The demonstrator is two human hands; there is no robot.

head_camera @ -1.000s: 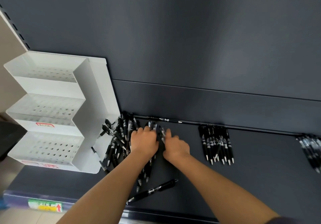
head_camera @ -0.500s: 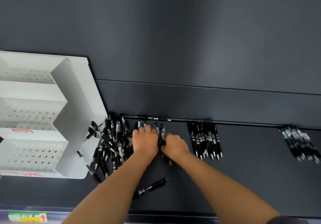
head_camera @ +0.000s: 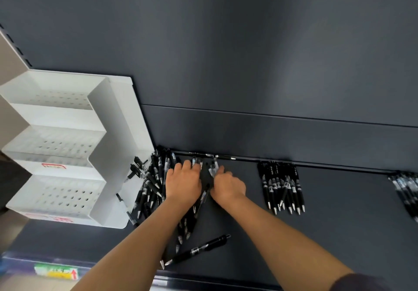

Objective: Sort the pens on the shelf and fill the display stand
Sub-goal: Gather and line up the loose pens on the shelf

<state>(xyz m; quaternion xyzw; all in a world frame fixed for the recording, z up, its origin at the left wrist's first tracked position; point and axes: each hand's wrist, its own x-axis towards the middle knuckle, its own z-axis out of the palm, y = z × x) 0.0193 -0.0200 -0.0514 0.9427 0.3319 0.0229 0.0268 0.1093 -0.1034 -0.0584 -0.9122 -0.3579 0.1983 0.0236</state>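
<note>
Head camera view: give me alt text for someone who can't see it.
A left hand and right hand rest on a jumbled pile of black pens on a dark shelf, beside a white tiered display stand. A neat bunch of pens lies to the right, one loose pen nearer.

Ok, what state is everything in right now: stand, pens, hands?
Display stand, upright, all three tiers empty.
Loose pens, jumbled heap against the stand.
Left hand, on the heap, fingers bent; grip unclear.
Right hand, gripping a few loose pens.
Sorted pens, lined up, tips toward the front.
Far-right pens, bundled, partly out of frame.
Single pen, alone near the front edge.
Back pen, lying along the back edge.
</note>
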